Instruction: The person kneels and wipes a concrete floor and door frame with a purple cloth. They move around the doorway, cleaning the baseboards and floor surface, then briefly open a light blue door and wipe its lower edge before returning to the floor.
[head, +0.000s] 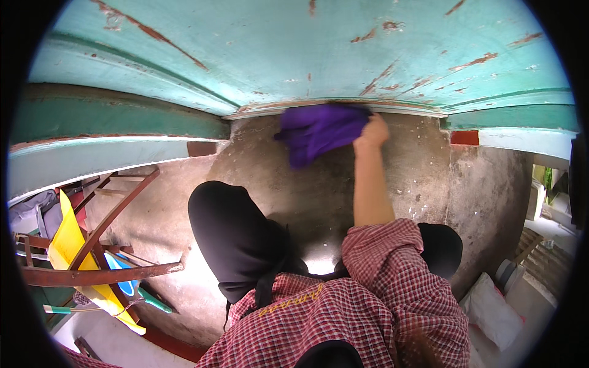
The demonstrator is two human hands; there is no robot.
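My right hand (pixel 373 132) is shut on the upper right corner of a purple cloth (pixel 317 131). The cloth hangs loosely out to the left of the hand and looks blurred. Its top edge lies against the bottom edge of a turquoise wooden door or panel (pixel 294 60), whose paint is scratched and flaked. Below the cloth is a stained concrete floor (pixel 331 184). My left hand is out of view; only a bit of checked fabric shows at the lower left rim.
A brown wooden frame (pixel 115 216) stands at left, with a yellow sheet (pixel 69 244), a blue plastic item (pixel 123 276) and a green-handled tool (pixel 154 301) around it. Green posts flank the panel, left (pixel 124 115) and right (pixel 511 117). A white sack (pixel 492 310) lies lower right.
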